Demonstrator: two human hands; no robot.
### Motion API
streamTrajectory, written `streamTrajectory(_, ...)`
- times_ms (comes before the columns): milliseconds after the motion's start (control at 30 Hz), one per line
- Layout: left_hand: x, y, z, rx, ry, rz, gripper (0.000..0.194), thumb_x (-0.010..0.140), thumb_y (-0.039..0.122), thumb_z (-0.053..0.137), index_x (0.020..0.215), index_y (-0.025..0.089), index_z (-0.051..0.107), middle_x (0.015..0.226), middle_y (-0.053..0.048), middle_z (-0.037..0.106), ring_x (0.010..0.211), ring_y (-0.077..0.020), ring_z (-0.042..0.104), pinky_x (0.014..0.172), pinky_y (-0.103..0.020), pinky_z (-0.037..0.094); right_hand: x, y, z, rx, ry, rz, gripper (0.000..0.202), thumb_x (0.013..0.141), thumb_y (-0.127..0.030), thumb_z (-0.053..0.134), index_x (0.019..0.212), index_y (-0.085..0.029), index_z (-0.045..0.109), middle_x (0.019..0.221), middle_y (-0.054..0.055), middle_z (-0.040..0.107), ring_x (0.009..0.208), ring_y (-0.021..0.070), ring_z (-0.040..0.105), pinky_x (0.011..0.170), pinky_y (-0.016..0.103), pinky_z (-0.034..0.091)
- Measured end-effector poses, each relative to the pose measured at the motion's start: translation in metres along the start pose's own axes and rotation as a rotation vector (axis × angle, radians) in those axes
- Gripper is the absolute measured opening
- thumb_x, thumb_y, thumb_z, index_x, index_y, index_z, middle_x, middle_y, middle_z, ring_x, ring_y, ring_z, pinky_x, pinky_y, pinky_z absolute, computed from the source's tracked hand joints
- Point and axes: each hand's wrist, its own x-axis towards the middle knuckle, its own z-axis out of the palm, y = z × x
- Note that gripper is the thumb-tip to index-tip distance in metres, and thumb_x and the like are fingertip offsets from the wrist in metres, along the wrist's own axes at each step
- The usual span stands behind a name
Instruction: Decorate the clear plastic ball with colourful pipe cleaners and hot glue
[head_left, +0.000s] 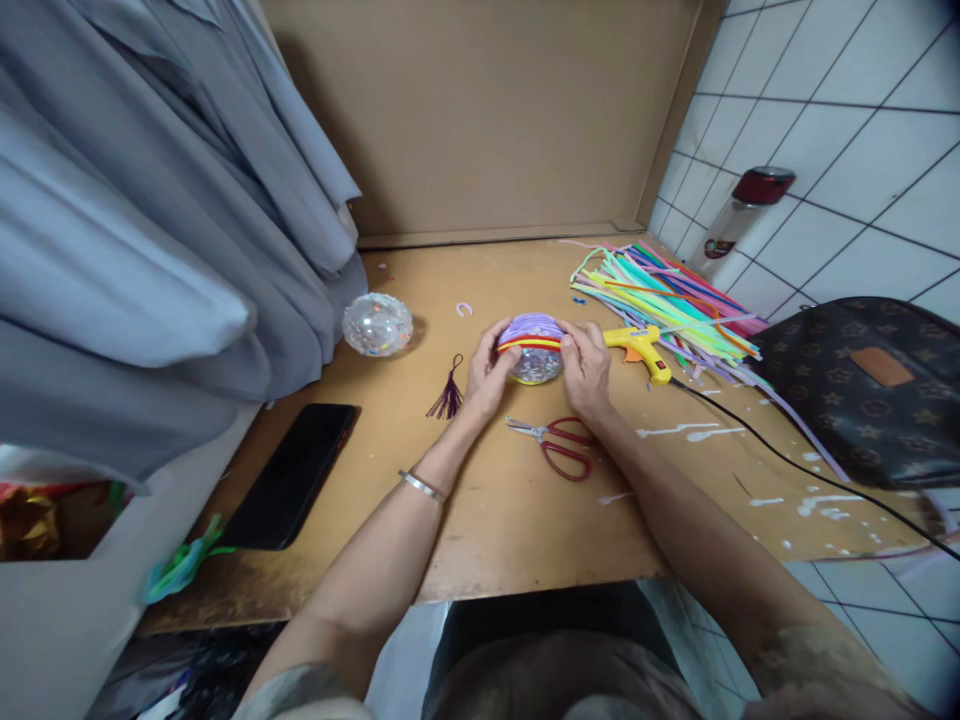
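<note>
Both hands — left (489,372) and right (587,370) — grip the ball (531,330) from opposite sides; scissors (557,440) lie near, glue gun (643,350) to the right.

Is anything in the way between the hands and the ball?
Nothing visible is: the left hand and right hand hold the ball from opposite sides. The scissors lie nearer the person, the glue gun to the right.

Purple-topped, red-and-yellow-striped, clear-bottomed ball (532,350)
</note>
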Motion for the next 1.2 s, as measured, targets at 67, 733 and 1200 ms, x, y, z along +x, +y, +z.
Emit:
streamTrajectory(67, 0.0028, -0.0039, -0.0011, -0.083, 0.039, -0.027, 0.055, 0.08, 0.054, 0.07, 0.123, 0.022, 0.06, 0.13, -0.01, 0.066, 0.124, -0.0279, 0.06, 0.111, -0.043, 0.044, -0.0003, -0.0008, -0.0011, 0.041, -0.021, -0.023, 0.039, 0.102, -0.041, 0.04, 0.117, -0.023, 0.071, 0.105, 0.011, 0.065, 0.102, 0.0265, 0.064, 0.094, 0.046, 0.055)
streamTrajectory(733, 0.0058, -0.0101, -0.0024, -0.324, 0.009, 0.013, 0.051, 0.067, 0.041, 0.082, 0.109, 0.027, 0.057, 0.122, -0.004, 0.06, 0.117, -0.0228, 0.058, 0.103, -0.036, 0.046, 0.0009, -0.0047, -0.0009, 0.154, -0.091, -0.083, 0.028, 0.09, -0.033, 0.061, 0.115, -0.021, 0.069, 0.103, 0.009, 0.06, 0.097, 0.0255, 0.062, 0.086, 0.045, 0.056)
streamTrajectory(1200, 0.0046, -0.0061, 0.0, -0.189, 0.022, -0.014, 0.052, 0.073, 0.049, 0.078, 0.115, 0.026, 0.056, 0.118, -0.005, 0.064, 0.112, -0.023, 0.061, 0.101, -0.037, 0.047, 0.0029, 0.0005, -0.0015, 0.182, -0.122, 0.048, 0.032, 0.092, -0.043, 0.057, 0.114, -0.023, 0.07, 0.105, 0.008, 0.062, 0.096, 0.0241, 0.062, 0.084, 0.042, 0.055)
